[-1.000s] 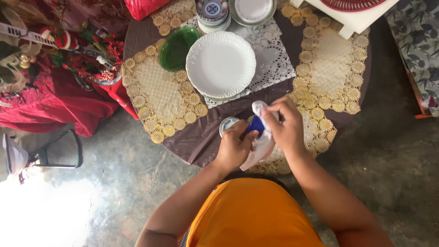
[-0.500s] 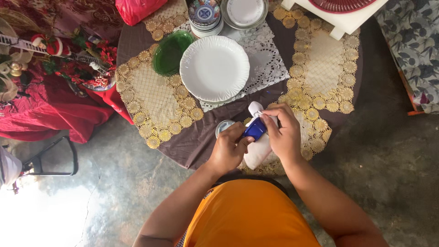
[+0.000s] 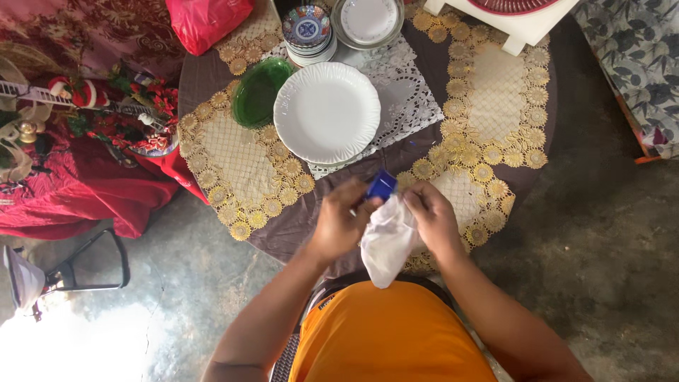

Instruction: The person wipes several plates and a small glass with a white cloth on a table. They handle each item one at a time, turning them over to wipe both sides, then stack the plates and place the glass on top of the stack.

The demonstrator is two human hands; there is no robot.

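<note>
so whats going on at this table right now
A person in an orange top stands at a round table, holding a small blue cup in the left hand and a white cloth in the right hand, the cloth bunched just below the cup. Beyond the hands sit a white plate, a green dish and a stack of patterned bowls.

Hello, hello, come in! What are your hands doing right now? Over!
Left hand holds small blue cup. Right hand grips white cloth. White plate beyond, nothing between.
</note>
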